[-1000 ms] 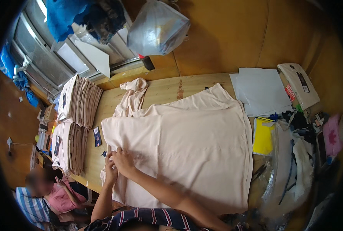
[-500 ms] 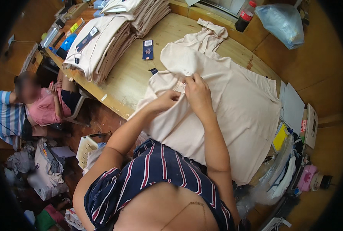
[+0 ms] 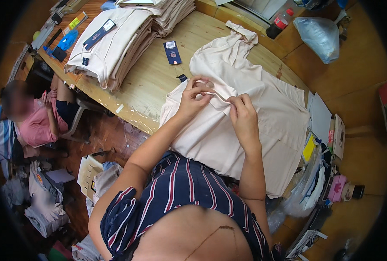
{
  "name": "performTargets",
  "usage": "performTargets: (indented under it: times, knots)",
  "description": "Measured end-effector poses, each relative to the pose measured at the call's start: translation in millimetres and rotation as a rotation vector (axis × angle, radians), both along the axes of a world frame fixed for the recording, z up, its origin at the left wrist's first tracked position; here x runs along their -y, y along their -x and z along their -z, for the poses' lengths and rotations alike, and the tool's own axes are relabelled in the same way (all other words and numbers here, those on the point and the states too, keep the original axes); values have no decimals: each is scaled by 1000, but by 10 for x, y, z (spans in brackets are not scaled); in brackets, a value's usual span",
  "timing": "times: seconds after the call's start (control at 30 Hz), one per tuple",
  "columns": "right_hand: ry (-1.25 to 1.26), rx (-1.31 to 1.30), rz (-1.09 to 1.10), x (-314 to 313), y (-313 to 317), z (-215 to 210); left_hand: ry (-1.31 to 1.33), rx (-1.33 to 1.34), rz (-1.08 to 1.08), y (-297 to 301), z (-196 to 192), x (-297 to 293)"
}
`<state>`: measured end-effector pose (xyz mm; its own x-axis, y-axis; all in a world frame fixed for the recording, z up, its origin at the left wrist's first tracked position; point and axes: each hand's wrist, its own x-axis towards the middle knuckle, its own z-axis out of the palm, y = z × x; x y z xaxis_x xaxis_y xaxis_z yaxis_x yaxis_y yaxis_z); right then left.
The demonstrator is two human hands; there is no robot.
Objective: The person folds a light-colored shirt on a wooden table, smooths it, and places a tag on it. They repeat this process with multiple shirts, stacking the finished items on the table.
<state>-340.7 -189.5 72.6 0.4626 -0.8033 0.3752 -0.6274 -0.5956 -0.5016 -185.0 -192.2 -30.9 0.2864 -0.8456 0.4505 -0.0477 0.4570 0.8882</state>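
Observation:
A cream shirt (image 3: 263, 130) lies spread over the wooden table in front of me, one sleeve (image 3: 241, 35) stretched toward the far edge. My left hand (image 3: 195, 98) pinches a raised strip of its cloth between thumb and fingers. A short way to the right, my right hand (image 3: 244, 115) grips the other end of that strip, so the fabric is drawn up between the two hands. Beyond my left hand, a dark blue hang tag (image 3: 172, 53) rests on the tabletop, with a small dark tag (image 3: 182, 78) beside the shirt's edge.
Folded cream garments (image 3: 115, 48) are stacked at the table's (image 3: 152, 82) far left. A cola bottle (image 3: 279, 24) and a plastic bag (image 3: 318, 39) are at the far right. Someone in a pink top (image 3: 39, 124) sits at left. A plastic basket (image 3: 89, 174) holds cloth beside the table.
My left hand has moved up and right along the shirt, and my right hand has shifted right and slightly down. A strip of cloth is now stretched between them.

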Motion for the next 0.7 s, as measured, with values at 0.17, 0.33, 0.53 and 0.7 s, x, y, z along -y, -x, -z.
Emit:
performTargets:
  times: [0.17, 0.33, 0.53, 0.7]
  knots:
    - [18, 55, -4, -16, -48, -36, -177, -141, 409, -80, -34, 38]
    - [50, 17, 31, 6, -10, -22, -88, 49, 409, 20, -27, -159]
    - [38, 16, 3, -64, -24, -26, -102, 83, 106, 374, -3, -251]
    - [39, 38, 29, -71, 60, -73, 66, 258, 35, 325, -108, -126]
